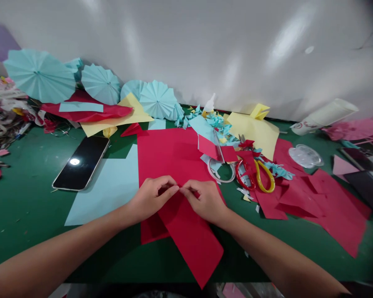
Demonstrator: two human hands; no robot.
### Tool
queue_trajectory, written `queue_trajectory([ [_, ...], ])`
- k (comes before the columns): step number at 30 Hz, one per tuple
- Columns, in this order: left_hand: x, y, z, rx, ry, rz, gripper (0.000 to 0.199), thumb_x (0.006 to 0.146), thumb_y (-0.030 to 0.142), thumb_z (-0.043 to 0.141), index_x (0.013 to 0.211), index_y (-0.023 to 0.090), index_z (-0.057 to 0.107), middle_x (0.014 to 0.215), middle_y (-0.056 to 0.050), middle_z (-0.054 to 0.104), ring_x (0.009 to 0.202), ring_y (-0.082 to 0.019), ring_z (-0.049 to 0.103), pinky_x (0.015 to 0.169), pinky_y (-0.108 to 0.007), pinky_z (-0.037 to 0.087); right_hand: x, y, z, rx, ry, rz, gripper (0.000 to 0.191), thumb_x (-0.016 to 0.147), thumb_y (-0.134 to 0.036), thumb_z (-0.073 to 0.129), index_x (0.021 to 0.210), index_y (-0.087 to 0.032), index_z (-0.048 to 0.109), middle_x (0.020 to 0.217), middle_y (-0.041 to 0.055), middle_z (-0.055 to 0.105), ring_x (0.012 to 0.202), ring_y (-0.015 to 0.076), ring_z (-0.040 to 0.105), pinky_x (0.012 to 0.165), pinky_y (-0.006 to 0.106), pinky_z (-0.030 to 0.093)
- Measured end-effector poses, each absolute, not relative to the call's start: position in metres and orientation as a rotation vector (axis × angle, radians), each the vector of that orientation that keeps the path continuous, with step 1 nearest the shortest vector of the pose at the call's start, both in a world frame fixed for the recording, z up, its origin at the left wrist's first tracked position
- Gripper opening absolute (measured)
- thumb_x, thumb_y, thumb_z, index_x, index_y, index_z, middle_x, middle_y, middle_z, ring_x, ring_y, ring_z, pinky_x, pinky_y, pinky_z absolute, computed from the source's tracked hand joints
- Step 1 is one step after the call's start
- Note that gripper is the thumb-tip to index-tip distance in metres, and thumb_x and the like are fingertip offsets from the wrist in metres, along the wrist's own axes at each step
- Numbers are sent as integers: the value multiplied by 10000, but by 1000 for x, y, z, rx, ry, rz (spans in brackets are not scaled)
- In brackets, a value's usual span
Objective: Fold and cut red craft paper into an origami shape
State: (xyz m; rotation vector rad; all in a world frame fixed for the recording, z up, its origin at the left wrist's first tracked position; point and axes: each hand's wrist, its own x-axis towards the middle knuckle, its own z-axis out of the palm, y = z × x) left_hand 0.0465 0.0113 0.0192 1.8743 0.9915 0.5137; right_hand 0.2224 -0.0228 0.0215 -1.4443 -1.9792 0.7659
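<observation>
Both of my hands meet at the middle of the table, thumbs and fingertips pinched together. My left hand (153, 198) and my right hand (205, 201) grip a piece of red paper (195, 244) between them, their fingertips almost touching. This paper slants down toward the table's front edge, its lower corner pointing at me. Beneath it lies a larger red sheet (168, 151), and a light blue sheet (110, 182) lies flat to its left. What the fingertips pinch exactly is mostly covered by the fingers.
A phone (82, 162) lies at left. Pleated blue paper rosettes (158, 100) lean along the wall. Scissors with yellow and red handles (269, 189), a roll of tape (210, 169), paper scraps and a glue bottle (209, 103) lie right of centre. Red sheets (338, 219) and a paper cup (325, 116) are farther right.
</observation>
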Motion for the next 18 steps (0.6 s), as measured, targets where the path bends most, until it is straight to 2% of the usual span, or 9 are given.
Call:
queue_trajectory([
  [6, 43, 9, 14, 2274, 870, 496, 237, 911, 283, 347, 798, 190, 532, 716, -6, 609, 608, -123, 534, 572, -233, 360, 220, -25, 21, -1393, -2078, 824, 235, 833, -268, 484, 621, -185, 540, 521, -16, 537, 477, 93, 441, 498, 218, 307],
  [18, 33, 31, 25, 2321, 1063, 667, 203, 874, 238, 357, 706, 194, 461, 596, 27, 532, 506, -100, 469, 509, -207, 329, 230, -14, 28, -1459, -1842, 1278, 211, 773, -307, 570, 633, -155, 611, 578, 8, 592, 536, 99, 508, 493, 209, 374],
])
